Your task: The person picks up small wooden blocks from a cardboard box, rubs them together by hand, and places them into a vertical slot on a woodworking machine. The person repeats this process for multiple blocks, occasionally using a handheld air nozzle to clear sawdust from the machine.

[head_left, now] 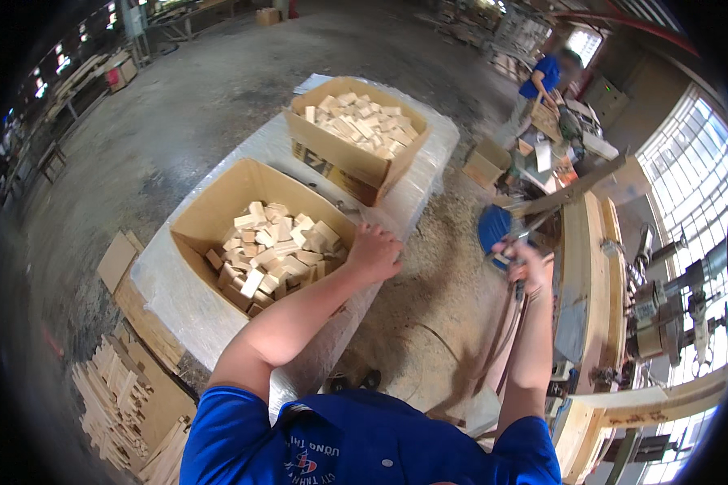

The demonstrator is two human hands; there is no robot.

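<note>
My left hand [374, 254] is closed at the right corner of the nearer cardboard box [198, 202]. Its fingers curl inward, and what they hold, if anything, is hidden. Small pale wooden blocks [279, 246] lie heaped inside that box. Off to the right, my right hand [529, 267] is wrapped round an air blow gun [522, 238], somewhat blurred. A hose [505, 323] hangs below this hand, and the gun's thin metal end points up and right. A blue plastic container [493, 226] sits just beyond it.
Both boxes stand on a plastic-wrapped platform [158, 279]; the farther box [356, 166] also holds blocks. Wooden beams and clamp-like machinery [659, 311] line the right side. Sawdust covers the floor [412, 323]. Wood strips [113, 404] lie lower left. Another person [542, 81] works far right.
</note>
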